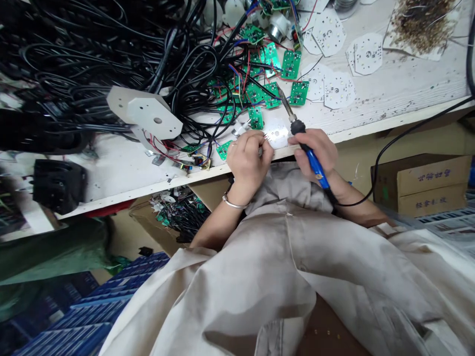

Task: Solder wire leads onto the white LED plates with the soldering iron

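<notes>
White plate (277,133) lies at the front edge of the counter (389,84), just beyond the left hand (247,165), whose fingers curl narrowly at its rim; whether they hold it, I cannot tell. The right hand (313,153) grips a blue soldering iron (309,155) firmly, its tip beside green circuit boards (272,94). The plate looks thin, light and stiff, best taken by its rim.

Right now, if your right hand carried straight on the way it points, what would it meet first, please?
Your right hand, holding the blue-handled soldering iron, would probably meet the white round circuit board first, though depth is hard to judge from this view.
</notes>
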Available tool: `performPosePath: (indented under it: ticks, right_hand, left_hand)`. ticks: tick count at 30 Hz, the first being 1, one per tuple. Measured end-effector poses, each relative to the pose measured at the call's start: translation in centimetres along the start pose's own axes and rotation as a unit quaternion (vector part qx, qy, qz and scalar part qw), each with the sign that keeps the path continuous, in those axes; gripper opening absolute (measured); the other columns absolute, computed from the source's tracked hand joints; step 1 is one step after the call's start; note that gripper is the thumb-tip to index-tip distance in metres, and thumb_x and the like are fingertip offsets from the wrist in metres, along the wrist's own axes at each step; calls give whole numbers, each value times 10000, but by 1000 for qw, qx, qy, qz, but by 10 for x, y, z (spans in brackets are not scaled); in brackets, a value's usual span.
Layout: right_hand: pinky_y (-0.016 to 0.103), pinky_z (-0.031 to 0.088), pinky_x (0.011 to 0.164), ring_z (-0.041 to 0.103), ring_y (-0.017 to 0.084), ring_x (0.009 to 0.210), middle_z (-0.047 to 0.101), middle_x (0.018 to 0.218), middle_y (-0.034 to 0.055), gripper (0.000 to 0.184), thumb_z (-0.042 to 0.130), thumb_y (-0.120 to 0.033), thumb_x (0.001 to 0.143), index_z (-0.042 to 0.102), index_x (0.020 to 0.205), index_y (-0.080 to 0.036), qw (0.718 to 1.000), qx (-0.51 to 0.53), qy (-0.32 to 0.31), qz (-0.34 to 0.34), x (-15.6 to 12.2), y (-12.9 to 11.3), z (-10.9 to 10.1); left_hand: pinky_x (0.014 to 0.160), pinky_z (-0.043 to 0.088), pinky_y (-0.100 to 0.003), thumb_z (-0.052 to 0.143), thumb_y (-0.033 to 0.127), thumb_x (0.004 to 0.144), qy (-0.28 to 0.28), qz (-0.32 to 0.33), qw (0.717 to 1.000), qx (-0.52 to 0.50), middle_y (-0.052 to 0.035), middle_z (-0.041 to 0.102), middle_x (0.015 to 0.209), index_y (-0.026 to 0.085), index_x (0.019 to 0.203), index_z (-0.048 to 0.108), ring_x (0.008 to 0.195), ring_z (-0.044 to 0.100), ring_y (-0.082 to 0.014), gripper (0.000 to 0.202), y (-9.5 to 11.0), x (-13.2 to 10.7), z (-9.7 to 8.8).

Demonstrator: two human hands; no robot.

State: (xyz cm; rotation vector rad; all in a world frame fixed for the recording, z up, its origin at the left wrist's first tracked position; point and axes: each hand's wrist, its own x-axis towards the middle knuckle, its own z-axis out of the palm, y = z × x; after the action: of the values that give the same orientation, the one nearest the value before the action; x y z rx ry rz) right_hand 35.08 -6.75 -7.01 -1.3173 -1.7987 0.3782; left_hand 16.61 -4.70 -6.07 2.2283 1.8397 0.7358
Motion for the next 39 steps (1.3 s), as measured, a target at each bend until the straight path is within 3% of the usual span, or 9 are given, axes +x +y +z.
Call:
performPosePath:
  ticks: [2, 4, 7, 11, 16, 20, 29, 39]
  right_hand:
    - [318, 568, 690, 703, 157, 728, 710, 787, 11, 339, 433, -503, 1004, 635, 1076, -240, 990, 120, 45, 60, -1, -5, -5]
    - [235, 473, 481, 631, 108, 502, 645, 631, -55, 269, 492, -462, 995, 647, 1005, -242, 960, 230, 102, 125, -2, -9, -9]
    - [193, 320, 351, 450, 62, 322, 521, 479, -103, 307, 537, -491, 975, 655, 859, -232, 933, 281, 153, 163, -1, -10, -10]
    - [229, 388, 394, 415, 67, 336, 482, 467, -94, 420, 488, -601, 965, 628, 811, -236, 954, 214, 106, 183, 0, -5, -12]
    - [242, 422, 431, 429, 74, 359, 483, 480, -88, 428, 438, -580, 992, 636, 827, -238, 963, 190, 73, 178, 0, -4, -11]
    - [239, 450, 468, 456, 70, 378, 501, 488, -90, 423, 459, -568, 989, 655, 832, -228, 961, 201, 64, 178, 1, -4, -9]
    - [198, 398, 430, 456, 46, 361, 536, 471, -92, 377, 569, -553, 960, 681, 816, -223, 934, 272, 75, 217, 9, -11, -12]
    - [176, 215, 294, 358, 28, 292, 476, 450, -109, 428, 593, -645, 911, 618, 785, -237, 887, 353, 113, 274, 18, -17, -13]
  left_hand:
    - [821, 519, -347, 513, 223, 935, -2, 0, 1000, -7, -56, 767, 987, 236, 819, 562, 950, 706, -196, 127, -1, 0, 0]
    - [812, 524, -345, 508, 208, 928, -9, 1, 1000, -15, -54, 760, 979, 236, 814, 554, 939, 701, -192, 125, -2, 0, -1]
    - [798, 523, -348, 513, 198, 918, -15, -3, 999, -29, -53, 755, 959, 236, 802, 543, 924, 694, -193, 126, -3, 0, -3]
    - [812, 522, -352, 519, 187, 906, -17, -11, 999, -38, -56, 758, 965, 236, 800, 543, 942, 692, -198, 119, -4, -1, -2]
    - [797, 530, -341, 527, 182, 897, 7, 7, 999, -40, -55, 764, 950, 235, 794, 541, 911, 701, -191, 117, -4, -1, -1]
    - [805, 524, -349, 532, 177, 899, -8, -6, 999, -42, -54, 759, 958, 237, 799, 538, 925, 694, -192, 116, -3, -1, -1]
    - [794, 489, -332, 543, 205, 889, 16, -6, 997, -69, -58, 760, 960, 232, 812, 545, 912, 690, -195, 81, -7, -3, 4]
    - [763, 490, -307, 550, 189, 884, 55, 18, 997, -46, -37, 772, 929, 235, 805, 558, 868, 704, -176, 91, -7, -4, 7]
